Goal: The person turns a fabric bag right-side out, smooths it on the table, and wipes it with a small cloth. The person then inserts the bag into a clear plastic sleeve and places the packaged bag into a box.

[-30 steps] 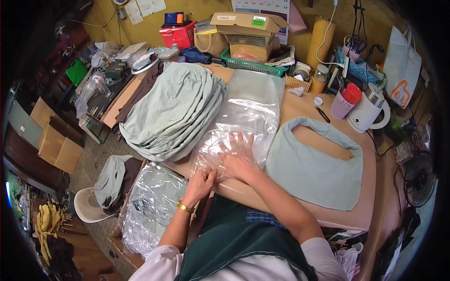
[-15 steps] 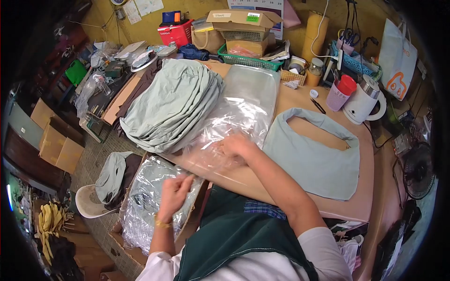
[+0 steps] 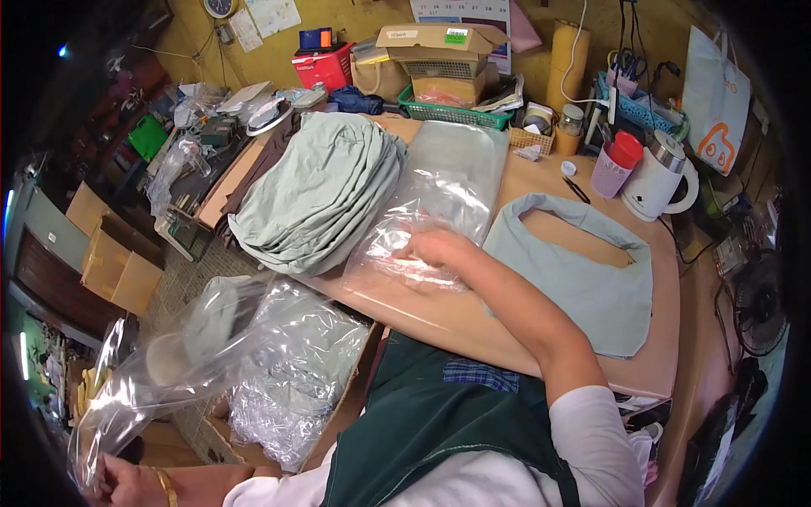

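Note:
Low at the left edge, my left hand (image 3: 122,482) is closed on the end of a clear plastic bag (image 3: 186,346), which trails up and right over the floor and a box. On the table, my right hand (image 3: 439,247) rests its fingers on the near part of a stack of clear plastic bags (image 3: 460,169); the fingertips are slightly blurred. To the left of this stack lies a thick pile of folded grey-green cloth pieces (image 3: 317,190). A single grey-green cloth bag (image 3: 562,291) with a wide handle opening lies flat on the right.
Below the table edge, a carton (image 3: 359,372) holds plastic-wrapped cloth (image 3: 296,372). A white kettle (image 3: 655,182), a pink cup (image 3: 610,173), black tweezers (image 3: 577,189) and a green basket (image 3: 456,112) stand or lie along the table's back and right. A fan (image 3: 760,304) is at far right.
My left hand has swung down and left, drawing a clear plastic bag out across the carton. My right hand has stayed on the stack of bags. The view has shifted slightly.

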The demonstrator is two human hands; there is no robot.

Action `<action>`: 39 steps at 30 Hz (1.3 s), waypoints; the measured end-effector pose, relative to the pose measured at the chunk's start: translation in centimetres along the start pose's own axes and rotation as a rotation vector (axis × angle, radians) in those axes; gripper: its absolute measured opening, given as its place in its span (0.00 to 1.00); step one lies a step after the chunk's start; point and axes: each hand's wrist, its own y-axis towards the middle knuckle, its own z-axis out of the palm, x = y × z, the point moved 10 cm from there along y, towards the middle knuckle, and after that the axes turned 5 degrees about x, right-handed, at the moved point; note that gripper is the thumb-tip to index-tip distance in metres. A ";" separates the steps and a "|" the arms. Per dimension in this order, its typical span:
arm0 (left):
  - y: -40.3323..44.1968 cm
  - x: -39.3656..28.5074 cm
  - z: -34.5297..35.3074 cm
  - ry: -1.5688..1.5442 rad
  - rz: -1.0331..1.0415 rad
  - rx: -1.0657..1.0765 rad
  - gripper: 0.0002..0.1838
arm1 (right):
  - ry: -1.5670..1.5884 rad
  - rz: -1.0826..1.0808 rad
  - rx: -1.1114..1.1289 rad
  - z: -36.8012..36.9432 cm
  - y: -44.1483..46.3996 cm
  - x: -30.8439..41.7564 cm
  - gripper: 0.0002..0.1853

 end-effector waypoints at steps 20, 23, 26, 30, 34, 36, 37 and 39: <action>-43.0 -18.4 41.6 -0.315 0.222 1.578 0.31 | 1.285 0.046 -0.702 -0.6 -28.1 -7.5 0.16; -52.8 -11.9 41.5 -0.222 -0.309 2.533 0.36 | 1.337 0.152 -0.746 -1.2 -31.5 -10.9 0.17; -53.9 -11.6 41.1 -0.104 -0.006 2.558 0.44 | 1.031 0.431 -0.709 -1.2 -33.8 -14.0 0.14; -55.6 -13.1 39.9 0.014 0.342 2.125 0.55 | 0.030 0.659 -1.032 -7.7 -36.8 -11.7 0.14; -57.4 -15.5 38.3 -0.033 0.312 2.077 0.60 | 0.350 0.116 -0.974 -9.6 -28.5 -1.2 0.27; -58.4 -14.1 37.5 -0.019 0.269 2.067 0.59 | 0.266 0.015 -0.883 -7.0 -24.2 -0.3 0.31; -58.3 -13.1 37.2 -0.008 0.226 2.058 0.58 | 0.081 0.170 -0.757 -3.9 -21.5 -2.3 0.35; -57.2 -11.0 36.7 0.006 0.145 2.077 0.53 | -0.106 0.303 -0.624 -1.5 -19.8 -4.3 0.38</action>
